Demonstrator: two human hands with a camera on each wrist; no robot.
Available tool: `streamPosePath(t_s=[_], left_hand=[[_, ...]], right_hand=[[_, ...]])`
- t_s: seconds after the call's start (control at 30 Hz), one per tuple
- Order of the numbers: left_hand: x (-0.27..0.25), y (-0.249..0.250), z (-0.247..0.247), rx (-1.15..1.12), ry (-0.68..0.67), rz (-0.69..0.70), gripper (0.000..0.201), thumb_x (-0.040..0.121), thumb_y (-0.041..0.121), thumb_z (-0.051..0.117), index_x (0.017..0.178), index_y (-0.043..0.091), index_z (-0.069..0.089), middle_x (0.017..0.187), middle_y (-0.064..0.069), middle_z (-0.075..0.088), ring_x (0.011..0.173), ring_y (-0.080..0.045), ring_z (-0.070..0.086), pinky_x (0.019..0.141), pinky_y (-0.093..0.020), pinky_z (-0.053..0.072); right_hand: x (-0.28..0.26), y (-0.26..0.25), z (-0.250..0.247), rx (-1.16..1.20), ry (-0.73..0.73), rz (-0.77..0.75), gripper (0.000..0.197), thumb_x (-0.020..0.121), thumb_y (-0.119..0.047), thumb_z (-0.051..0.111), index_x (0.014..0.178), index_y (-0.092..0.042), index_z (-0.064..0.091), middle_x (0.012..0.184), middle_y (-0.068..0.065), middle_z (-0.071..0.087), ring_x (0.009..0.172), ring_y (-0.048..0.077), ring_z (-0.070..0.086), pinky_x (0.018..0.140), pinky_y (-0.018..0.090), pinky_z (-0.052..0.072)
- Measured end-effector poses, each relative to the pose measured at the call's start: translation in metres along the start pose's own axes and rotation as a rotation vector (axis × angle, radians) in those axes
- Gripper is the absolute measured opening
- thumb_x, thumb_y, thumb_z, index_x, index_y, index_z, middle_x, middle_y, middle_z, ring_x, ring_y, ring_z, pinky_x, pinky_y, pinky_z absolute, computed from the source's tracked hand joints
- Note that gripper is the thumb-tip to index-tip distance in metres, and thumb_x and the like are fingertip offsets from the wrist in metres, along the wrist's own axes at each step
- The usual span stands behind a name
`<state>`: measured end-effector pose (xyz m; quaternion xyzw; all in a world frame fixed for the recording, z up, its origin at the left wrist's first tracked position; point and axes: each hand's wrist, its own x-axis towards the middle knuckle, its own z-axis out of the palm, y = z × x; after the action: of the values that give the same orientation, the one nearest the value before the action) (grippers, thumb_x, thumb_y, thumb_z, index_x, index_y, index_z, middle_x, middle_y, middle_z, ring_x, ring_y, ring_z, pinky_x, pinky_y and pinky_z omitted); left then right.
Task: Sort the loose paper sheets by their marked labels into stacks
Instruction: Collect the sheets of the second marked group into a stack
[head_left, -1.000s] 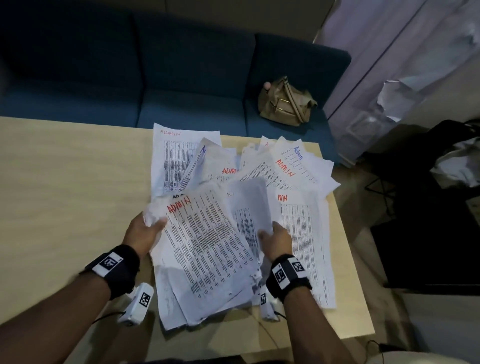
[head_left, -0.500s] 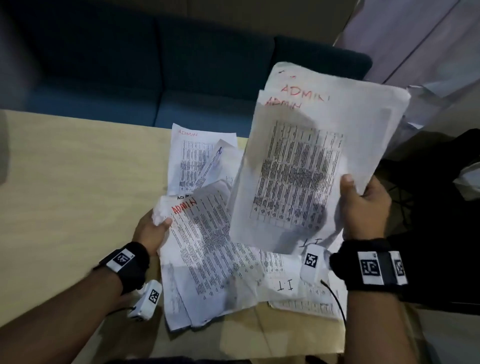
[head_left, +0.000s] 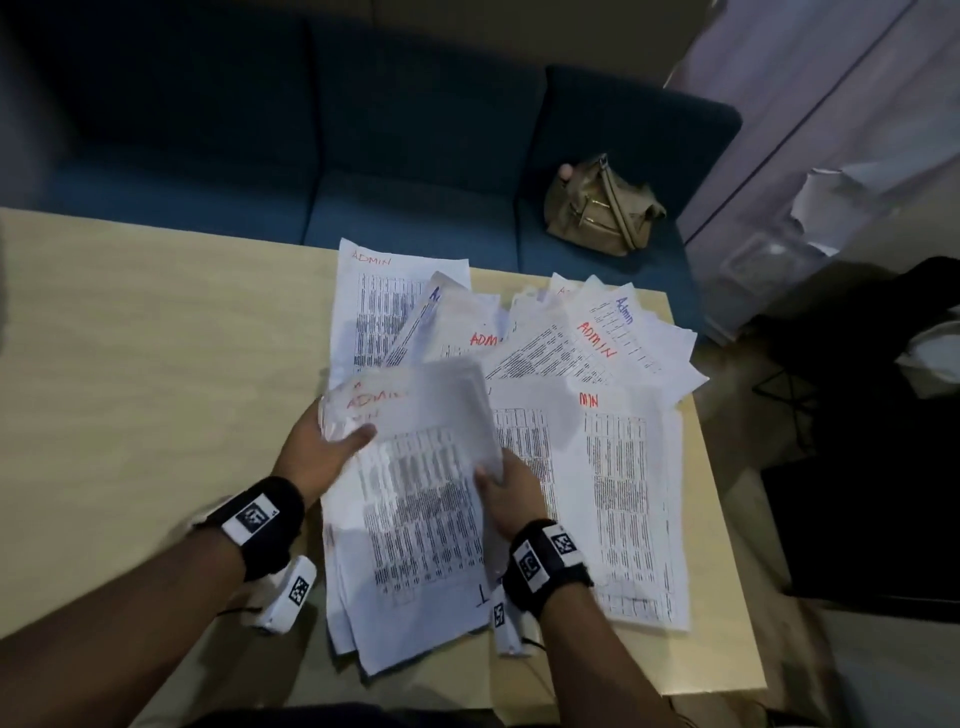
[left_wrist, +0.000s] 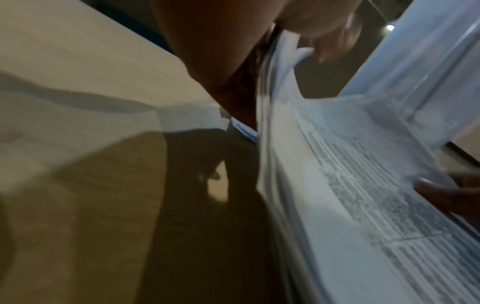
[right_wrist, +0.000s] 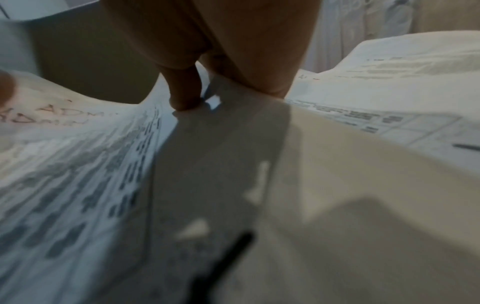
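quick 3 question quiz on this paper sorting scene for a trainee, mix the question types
1. True or false: the left hand grips the top left corner of the ADMIN stack.
2. Multiple choice: the tan handbag sits on A) the table, B) the blue sofa, C) the floor.
3. Fill in: the red label on the flat sheet to the right of the right hand reads ____.

Key:
1. True
2. B
3. MIN; its first letters are covered

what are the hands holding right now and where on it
Both grip the ADMIN-marked stack of sheets: the left hand at its upper left corner, the right hand at its right edge.
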<state>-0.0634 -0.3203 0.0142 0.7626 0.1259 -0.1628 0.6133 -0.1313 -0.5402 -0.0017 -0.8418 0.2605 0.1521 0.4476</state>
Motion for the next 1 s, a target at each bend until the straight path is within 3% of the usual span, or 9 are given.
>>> streamPosePath(t_s=[0.1, 0.17, 0.33, 0.43, 0.53, 0.63, 0.77, 0.9, 1.0], left_hand=[[-0.002, -0.001, -0.002, 0.066, 0.025, 0.044, 0.052, 0.086, 0.008, 0.068, 0.133, 0.019, 0.048, 0.114, 0.002, 0.059, 0.103, -0.015, 0.055, 0.090, -0.026, 0.038], [-0.002, 0.000, -0.004, 0.037, -0.001, 0.085, 0.055, 0.085, 0.002, 0.067, 0.127, 0.031, 0.046, 0.117, 0.003, 0.057, 0.107, -0.013, 0.053, 0.094, -0.027, 0.038], [-0.003, 0.007, -0.006, 0.012, -0.148, 0.168, 0.069, 0.082, -0.009, 0.062, 0.113, 0.051, 0.048, 0.120, 0.011, 0.057, 0.107, 0.000, 0.056, 0.092, -0.027, 0.047], [-0.001, 0.012, -0.008, -0.002, -0.228, 0.178, 0.080, 0.080, -0.018, 0.058, 0.121, 0.050, 0.046, 0.121, 0.013, 0.053, 0.095, 0.003, 0.063, 0.073, -0.016, 0.053], [-0.004, 0.018, -0.008, 0.003, -0.226, 0.192, 0.075, 0.080, -0.022, 0.052, 0.126, 0.036, 0.047, 0.114, 0.022, 0.048, 0.095, -0.002, 0.060, 0.065, -0.007, 0.048], [-0.001, 0.015, -0.013, 0.009, -0.236, 0.212, 0.059, 0.079, -0.026, 0.045, 0.120, 0.016, 0.050, 0.114, 0.015, 0.051, 0.106, -0.012, 0.053, 0.070, 0.000, 0.043], [0.002, 0.000, -0.019, 0.081, -0.326, 0.181, 0.066, 0.081, -0.019, 0.046, 0.108, 0.040, 0.057, 0.136, 0.009, 0.048, 0.127, -0.011, 0.043, 0.098, -0.019, 0.035], [-0.002, -0.008, -0.022, 0.134, -0.350, 0.147, 0.072, 0.084, -0.013, 0.048, 0.112, 0.053, 0.052, 0.140, 0.008, 0.045, 0.126, -0.010, 0.044, 0.101, -0.029, 0.033], [-0.007, -0.015, -0.024, 0.116, -0.314, 0.128, 0.067, 0.085, -0.012, 0.054, 0.112, 0.050, 0.051, 0.134, 0.006, 0.049, 0.103, 0.000, 0.055, 0.085, -0.008, 0.040]], right_hand=[[0.004, -0.002, -0.001, -0.143, -0.001, -0.036, 0.025, 0.094, -0.025, 0.054, 0.111, -0.007, 0.056, 0.097, 0.000, 0.057, 0.089, 0.016, 0.057, 0.058, 0.010, 0.040], [0.009, -0.004, -0.006, -0.261, 0.065, -0.056, 0.029, 0.093, -0.028, 0.053, 0.111, -0.006, 0.057, 0.107, 0.005, 0.056, 0.098, 0.019, 0.054, 0.076, 0.019, 0.046], [0.012, -0.009, -0.011, 0.097, 0.041, 0.015, 0.055, 0.089, -0.030, 0.063, 0.135, -0.011, 0.039, 0.132, 0.006, 0.053, 0.117, 0.023, 0.054, 0.097, 0.032, 0.046], [0.015, -0.012, -0.010, 0.092, -0.017, -0.005, 0.065, 0.089, -0.038, 0.062, 0.140, -0.012, 0.032, 0.136, 0.009, 0.053, 0.118, 0.028, 0.055, 0.096, 0.037, 0.045], [0.018, -0.015, -0.009, 0.030, -0.038, -0.062, 0.059, 0.088, -0.045, 0.060, 0.131, -0.009, 0.043, 0.126, 0.010, 0.059, 0.108, 0.024, 0.058, 0.078, 0.028, 0.046], [0.022, -0.018, -0.009, 0.067, 0.005, -0.086, 0.065, 0.086, -0.045, 0.063, 0.136, -0.011, 0.038, 0.128, 0.009, 0.057, 0.110, 0.023, 0.057, 0.082, 0.029, 0.047], [0.020, -0.025, -0.011, 0.157, 0.083, -0.245, 0.086, 0.084, -0.040, 0.067, 0.149, -0.027, 0.012, 0.151, 0.008, 0.032, 0.135, 0.020, 0.034, 0.105, 0.033, 0.030], [0.014, -0.030, -0.006, -0.047, 0.052, -0.358, 0.059, 0.092, -0.030, 0.058, 0.146, -0.032, 0.032, 0.135, 0.013, 0.043, 0.124, 0.023, 0.045, 0.103, 0.030, 0.035], [0.011, -0.024, -0.001, -0.132, -0.001, -0.272, 0.042, 0.094, -0.030, 0.054, 0.135, -0.027, 0.049, 0.129, 0.010, 0.045, 0.118, 0.024, 0.049, 0.106, 0.034, 0.038]])
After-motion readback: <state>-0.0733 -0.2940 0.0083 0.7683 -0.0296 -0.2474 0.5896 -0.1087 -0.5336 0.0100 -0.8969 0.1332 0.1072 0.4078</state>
